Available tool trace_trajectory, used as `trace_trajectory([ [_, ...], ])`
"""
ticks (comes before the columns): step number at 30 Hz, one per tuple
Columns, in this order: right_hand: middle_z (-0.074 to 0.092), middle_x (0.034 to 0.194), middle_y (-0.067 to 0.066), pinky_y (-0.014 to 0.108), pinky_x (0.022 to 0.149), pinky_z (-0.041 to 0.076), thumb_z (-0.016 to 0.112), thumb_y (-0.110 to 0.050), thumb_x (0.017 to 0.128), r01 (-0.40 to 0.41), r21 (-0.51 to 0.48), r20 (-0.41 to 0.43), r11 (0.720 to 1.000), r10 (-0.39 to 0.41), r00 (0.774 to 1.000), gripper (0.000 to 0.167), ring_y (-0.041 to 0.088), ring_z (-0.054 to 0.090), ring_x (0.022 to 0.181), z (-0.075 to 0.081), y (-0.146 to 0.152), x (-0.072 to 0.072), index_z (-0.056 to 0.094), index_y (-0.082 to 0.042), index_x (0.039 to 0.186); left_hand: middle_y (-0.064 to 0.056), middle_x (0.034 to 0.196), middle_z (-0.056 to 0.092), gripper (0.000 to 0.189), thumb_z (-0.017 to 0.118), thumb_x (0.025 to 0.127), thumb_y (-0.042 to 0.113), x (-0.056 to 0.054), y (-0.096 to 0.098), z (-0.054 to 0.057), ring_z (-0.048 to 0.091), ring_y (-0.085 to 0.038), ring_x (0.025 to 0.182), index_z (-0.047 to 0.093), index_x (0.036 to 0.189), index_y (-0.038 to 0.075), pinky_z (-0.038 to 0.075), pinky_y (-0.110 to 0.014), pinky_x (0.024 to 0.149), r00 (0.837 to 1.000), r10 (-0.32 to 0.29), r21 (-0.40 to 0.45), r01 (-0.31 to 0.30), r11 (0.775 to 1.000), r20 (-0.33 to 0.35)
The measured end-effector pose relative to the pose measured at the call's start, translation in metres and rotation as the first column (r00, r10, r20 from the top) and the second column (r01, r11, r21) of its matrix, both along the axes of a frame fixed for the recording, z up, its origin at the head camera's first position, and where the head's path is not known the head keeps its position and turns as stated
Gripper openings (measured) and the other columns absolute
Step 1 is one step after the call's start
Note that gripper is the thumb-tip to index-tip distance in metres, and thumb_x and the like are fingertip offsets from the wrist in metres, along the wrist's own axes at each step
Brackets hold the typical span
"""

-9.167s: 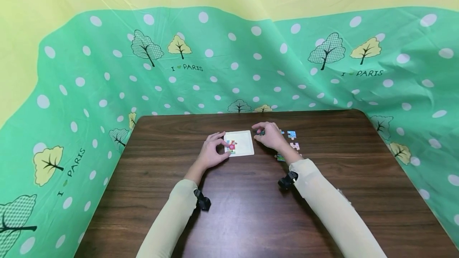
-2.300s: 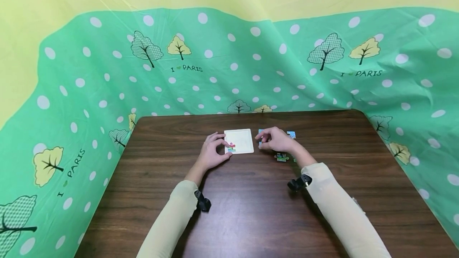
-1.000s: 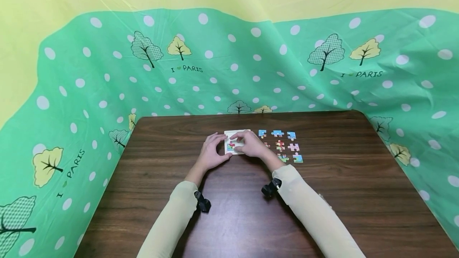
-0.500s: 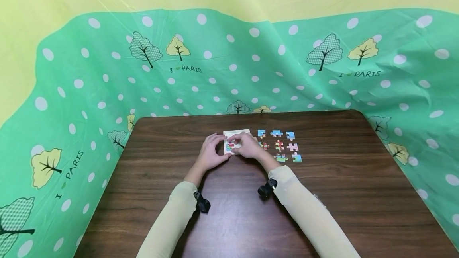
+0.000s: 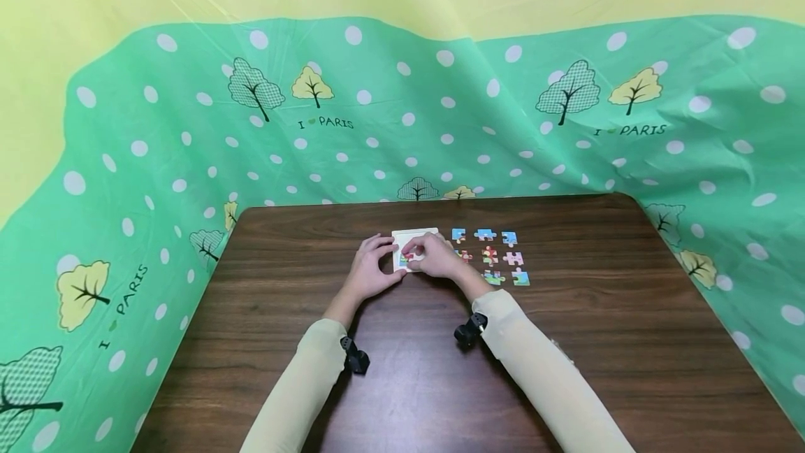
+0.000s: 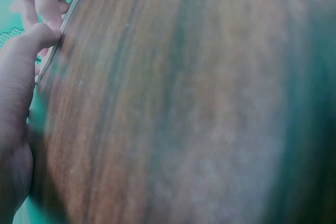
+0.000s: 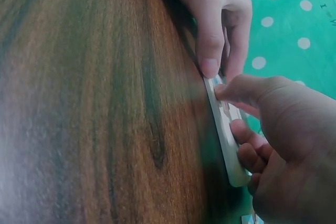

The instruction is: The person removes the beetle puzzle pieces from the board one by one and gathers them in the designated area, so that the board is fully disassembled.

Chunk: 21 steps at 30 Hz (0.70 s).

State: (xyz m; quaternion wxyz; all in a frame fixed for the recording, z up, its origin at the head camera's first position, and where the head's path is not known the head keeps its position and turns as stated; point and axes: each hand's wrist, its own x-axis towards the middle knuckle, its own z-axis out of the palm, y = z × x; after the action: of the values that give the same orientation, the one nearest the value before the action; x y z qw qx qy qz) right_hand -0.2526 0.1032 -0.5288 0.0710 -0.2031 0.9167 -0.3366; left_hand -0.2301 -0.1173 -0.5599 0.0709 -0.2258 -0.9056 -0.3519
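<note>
A shallow white puzzle tray (image 5: 409, 235) lies near the table's far edge. My left hand (image 5: 370, 264) grips its left end, thumb at the front side and fingers at the back. In the tray's front left corner is a small red, green and blue jigsaw piece (image 5: 404, 261), partly covered. My right hand (image 5: 440, 258) reaches over the tray with its thumb and forefinger at that piece. In the right wrist view the right thumb (image 7: 244, 88) touches down on the tray (image 7: 224, 140), close to the left thumb (image 7: 210, 51). The pinch itself is mostly hidden.
Several loose jigsaw pieces lie in rows right of the tray, among them a blue one (image 5: 485, 234), a red one (image 5: 490, 255), a pink one (image 5: 513, 259) and a green one (image 5: 520, 277). Brown wooden table (image 5: 402, 383); a green dotted cloth (image 5: 352, 145) hangs behind it.
Less of the picture is in the tray than at first. My right hand went from the loose pieces leftward onto the tray, fingers now closer to the corner piece. The left hand stayed.
</note>
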Motion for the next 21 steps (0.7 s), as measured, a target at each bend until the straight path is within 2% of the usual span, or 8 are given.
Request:
trace_trajectory([
  [9, 0.074, 0.097, 0.008, 0.034, 0.077, 0.043, 0.081, -0.010, 0.088, -0.026, -0.022, -0.036, 0.999, 0.025, 0.999, 0.032, 0.022, 0.058, 0.092, -0.0014, 0.0052, -0.0020, 0.086, -0.014, 0.119, -0.020, 0.153, 0.070, 0.060, 0.088, 0.086, 0.031, -0.0006, -0.0007, -0.0032, 0.052, -0.051, 0.156, 0.079, 0.135, -0.001, 0.043, -0.067, 0.130, 1.000, 0.002, -0.006, -0.002, 1.000, -0.019],
  [16, 0.073, 0.119, 0.016, 0.037, 0.090, 0.047, 0.085, -0.012, 0.093, -0.014, -0.009, 0.011, 1.000, 0.014, 1.000, 0.039, 0.029, 0.061, 0.109, 0.0043, 0.0041, 0.0024, 0.083, -0.013, 0.131, -0.021, 0.150, 0.072, 0.059, 0.088, 0.084, 0.033, -0.0035, -0.0007, -0.0082, 0.053, -0.053, 0.153, 0.080, 0.133, -0.001, 0.045, -0.069, 0.127, 0.998, -0.002, 0.015, 0.003, 1.000, -0.056],
  [21, 0.075, 0.118, 0.015, 0.038, 0.090, 0.049, 0.084, -0.012, 0.092, -0.027, -0.044, -0.011, 0.999, 0.027, 1.000, 0.035, 0.028, 0.064, 0.109, 0.0003, 0.0055, 0.0009, 0.085, -0.013, 0.127, -0.020, 0.153, 0.071, 0.059, 0.088, 0.086, 0.032, -0.0030, -0.0004, -0.0062, 0.052, -0.052, 0.156, 0.079, 0.135, 0.000, 0.043, -0.067, 0.130, 1.000, 0.000, 0.004, 0.000, 1.000, -0.031],
])
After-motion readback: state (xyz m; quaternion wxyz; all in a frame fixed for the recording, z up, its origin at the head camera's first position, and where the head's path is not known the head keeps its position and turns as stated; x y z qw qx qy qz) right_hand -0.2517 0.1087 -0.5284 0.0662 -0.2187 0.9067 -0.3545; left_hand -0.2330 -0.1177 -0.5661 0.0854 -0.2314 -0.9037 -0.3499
